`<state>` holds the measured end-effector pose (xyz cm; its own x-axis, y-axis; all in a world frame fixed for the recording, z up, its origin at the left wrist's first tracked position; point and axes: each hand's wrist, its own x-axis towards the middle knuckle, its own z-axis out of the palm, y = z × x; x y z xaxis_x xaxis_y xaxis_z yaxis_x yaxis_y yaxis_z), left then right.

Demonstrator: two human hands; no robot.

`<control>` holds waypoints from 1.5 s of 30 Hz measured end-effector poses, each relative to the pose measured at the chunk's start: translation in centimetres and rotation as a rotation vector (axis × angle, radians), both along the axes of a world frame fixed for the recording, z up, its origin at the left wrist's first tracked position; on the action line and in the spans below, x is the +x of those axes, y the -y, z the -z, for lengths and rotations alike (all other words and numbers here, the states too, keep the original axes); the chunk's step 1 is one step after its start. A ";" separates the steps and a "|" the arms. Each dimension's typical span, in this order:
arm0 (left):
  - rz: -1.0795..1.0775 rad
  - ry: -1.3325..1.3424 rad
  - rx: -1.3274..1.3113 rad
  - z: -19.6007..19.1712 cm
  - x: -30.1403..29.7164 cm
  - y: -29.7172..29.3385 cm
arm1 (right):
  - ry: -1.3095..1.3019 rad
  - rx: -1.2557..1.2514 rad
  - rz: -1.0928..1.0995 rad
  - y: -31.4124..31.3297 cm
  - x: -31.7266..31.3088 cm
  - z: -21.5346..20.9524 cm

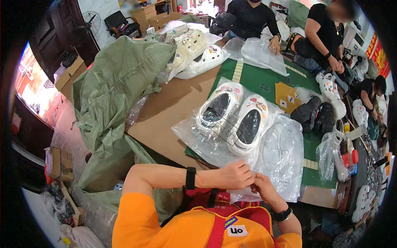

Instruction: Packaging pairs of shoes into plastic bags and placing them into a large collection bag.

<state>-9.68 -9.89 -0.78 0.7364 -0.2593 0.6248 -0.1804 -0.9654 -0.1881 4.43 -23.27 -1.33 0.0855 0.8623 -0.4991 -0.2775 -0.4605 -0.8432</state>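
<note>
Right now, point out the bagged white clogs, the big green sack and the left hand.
White clogs (249,124), head view: dark inside of one clog.
Big green sack (118,84), head view: its upper bulge.
Left hand (235,175), head view: back of the hand.

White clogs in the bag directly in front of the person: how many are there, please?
2. The left clog and the right clog are side by side inside the clear bag; I see no sign of another hidden there.

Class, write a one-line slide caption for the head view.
Left hand and right hand close together before white clogs in clear plastic on a green surface.
</note>
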 end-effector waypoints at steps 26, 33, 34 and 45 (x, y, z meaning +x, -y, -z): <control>-0.222 -0.279 0.081 -2.5 -7.2 -9.4 | -0.004 0.108 0.048 1.1 0.9 -0.2; -0.323 -0.288 -0.023 -1.4 -10.0 -10.8 | -0.051 0.144 -0.024 0.6 0.4 0.2; -0.351 -0.268 -0.058 -1.7 -9.8 -10.5 | -0.043 0.145 -0.016 0.6 0.5 0.0; -0.494 -0.255 -0.219 -1.5 -4.4 -10.7 | 0.245 0.127 0.043 -1.6 3.8 -2.8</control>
